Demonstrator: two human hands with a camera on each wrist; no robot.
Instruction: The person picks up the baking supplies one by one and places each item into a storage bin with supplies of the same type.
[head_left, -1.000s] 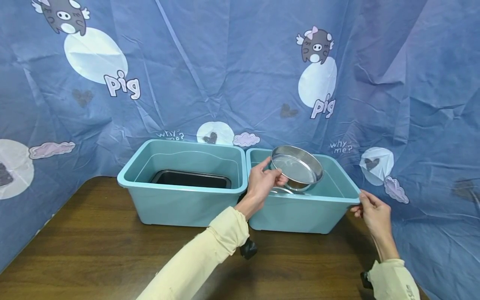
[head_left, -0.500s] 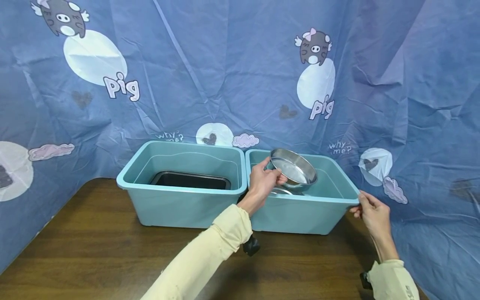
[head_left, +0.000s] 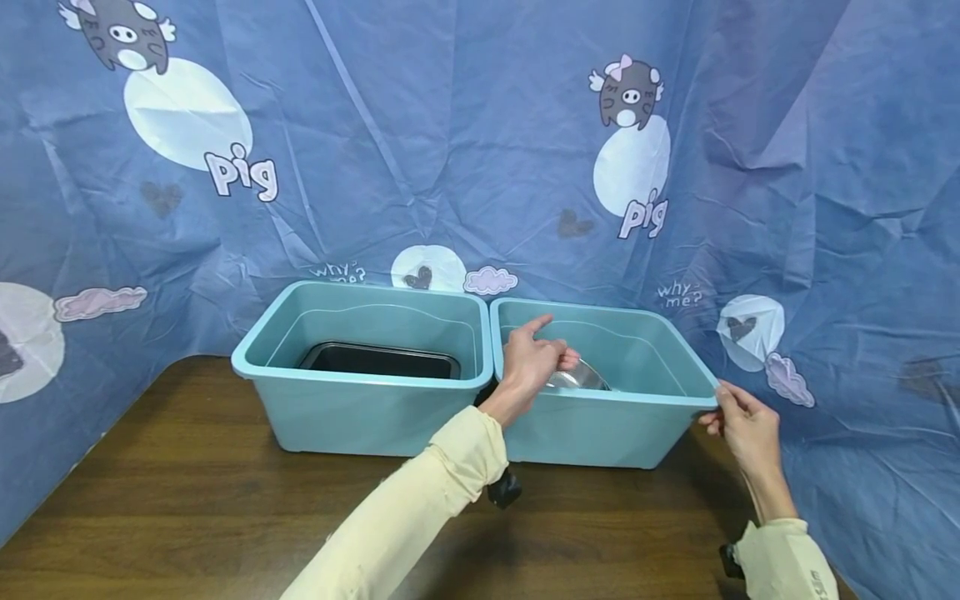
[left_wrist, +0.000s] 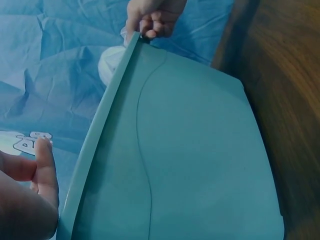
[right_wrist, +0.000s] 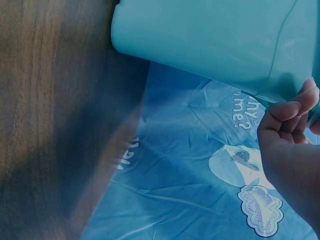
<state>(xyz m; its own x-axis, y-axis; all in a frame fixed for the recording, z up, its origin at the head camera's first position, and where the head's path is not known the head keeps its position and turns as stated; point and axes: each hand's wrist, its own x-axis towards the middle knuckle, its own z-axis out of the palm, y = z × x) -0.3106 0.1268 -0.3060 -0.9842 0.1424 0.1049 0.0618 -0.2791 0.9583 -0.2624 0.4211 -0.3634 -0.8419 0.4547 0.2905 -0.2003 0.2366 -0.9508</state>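
Note:
Over the near rim of the right teal bin point(head_left: 600, 425), my left hand point(head_left: 528, 360) hovers with index finger and thumb spread apart, holding nothing. Below its fingers, a shiny round metal pan point(head_left: 588, 377) lies inside that bin, largely hidden by the hand and the bin's front wall. My right hand point(head_left: 750, 429) pinches the bin's near right rim corner. In the right wrist view, the right hand's fingers point(right_wrist: 292, 110) curl at the rim. The left wrist view shows the left hand point(left_wrist: 30, 190) beside the bin's rim, with the other hand at the far corner.
A second teal bin point(head_left: 360, 414) stands directly to the left, with a black rectangular pan point(head_left: 382, 360) inside. Both bins are on a brown wooden table point(head_left: 225, 517). A blue printed cloth point(head_left: 480, 150) hangs behind and to the sides.
My left hand has let go of the round metal pan, which has dropped from rim height down into the right bin. My right hand stays on the corner.

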